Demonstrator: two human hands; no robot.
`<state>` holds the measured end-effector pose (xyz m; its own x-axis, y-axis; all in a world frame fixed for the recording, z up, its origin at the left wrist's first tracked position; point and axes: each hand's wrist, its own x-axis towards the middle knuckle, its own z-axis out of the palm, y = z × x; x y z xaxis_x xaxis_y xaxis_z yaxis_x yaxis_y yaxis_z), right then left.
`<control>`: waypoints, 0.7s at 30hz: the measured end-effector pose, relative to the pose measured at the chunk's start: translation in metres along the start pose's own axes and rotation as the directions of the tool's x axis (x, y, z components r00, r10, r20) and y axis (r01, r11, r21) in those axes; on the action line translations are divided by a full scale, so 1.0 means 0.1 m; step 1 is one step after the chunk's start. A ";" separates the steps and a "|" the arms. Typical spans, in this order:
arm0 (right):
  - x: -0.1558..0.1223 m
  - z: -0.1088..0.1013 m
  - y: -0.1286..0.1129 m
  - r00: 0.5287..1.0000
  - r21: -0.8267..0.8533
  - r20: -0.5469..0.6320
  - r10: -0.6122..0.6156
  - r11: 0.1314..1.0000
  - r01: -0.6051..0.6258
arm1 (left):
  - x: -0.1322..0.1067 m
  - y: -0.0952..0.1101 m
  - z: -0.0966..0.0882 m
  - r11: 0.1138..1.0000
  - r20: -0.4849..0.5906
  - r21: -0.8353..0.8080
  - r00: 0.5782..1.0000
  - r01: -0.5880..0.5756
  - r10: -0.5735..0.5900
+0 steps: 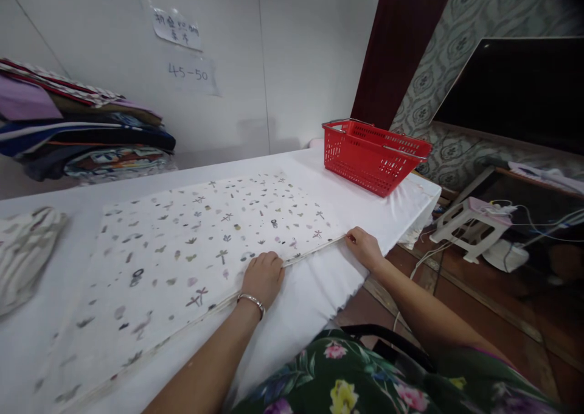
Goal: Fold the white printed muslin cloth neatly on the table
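Note:
A white cloth [207, 237] printed with small palm trees, leaves and birds lies spread flat on the table. Its near edge runs slantwise in front of me and looks folded or doubled. My left hand [263, 277], with a bracelet at the wrist, rests midway along this edge, its fingers curled over the fabric; the fingertips are partly hidden. At the cloth's right near corner, my right hand [364, 248] is closed in a pinch on the edge. Between the two hands the edge runs straight.
A red plastic basket [376, 158] stands at the white-covered table's [301, 316] far right. Folded fabrics [86, 134] are piled at the back left. A bunched patterned cloth [27, 256] lies at the left. Beyond the right edge are a stool [474, 225] and cables.

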<state>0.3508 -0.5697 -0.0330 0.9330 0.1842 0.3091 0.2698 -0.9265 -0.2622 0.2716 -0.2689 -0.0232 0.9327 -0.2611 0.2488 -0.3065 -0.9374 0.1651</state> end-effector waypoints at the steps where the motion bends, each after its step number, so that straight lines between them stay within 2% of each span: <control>1: 0.00 0.01 0.00 1.000 0.003 0.001 0.002 1.000 -0.002 | 0.00 0.00 0.00 1.000 0.001 0.003 1.000 -0.001 0.001; 5: 0.03 0.03 -0.02 1.000 0.006 0.002 0.010 1.000 -0.010 | 0.00 0.00 -0.01 1.000 0.004 0.006 1.000 -0.007 0.007; 10: 0.03 0.01 -0.09 0.997 0.009 0.007 0.082 0.997 -0.082 | 0.00 0.00 0.00 1.000 -0.002 -0.008 1.000 -0.003 0.002; 21: 0.03 -0.04 -0.05 0.999 -0.051 0.040 0.007 0.999 -0.005 | -0.01 0.02 -0.02 0.999 0.013 0.029 1.000 -0.018 0.018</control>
<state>0.3512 -0.5656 -0.0269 0.9436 0.1907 0.2705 0.2527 -0.9429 -0.2169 0.2695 -0.2704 -0.0217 0.9295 -0.2805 0.2395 -0.3176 -0.9389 0.1330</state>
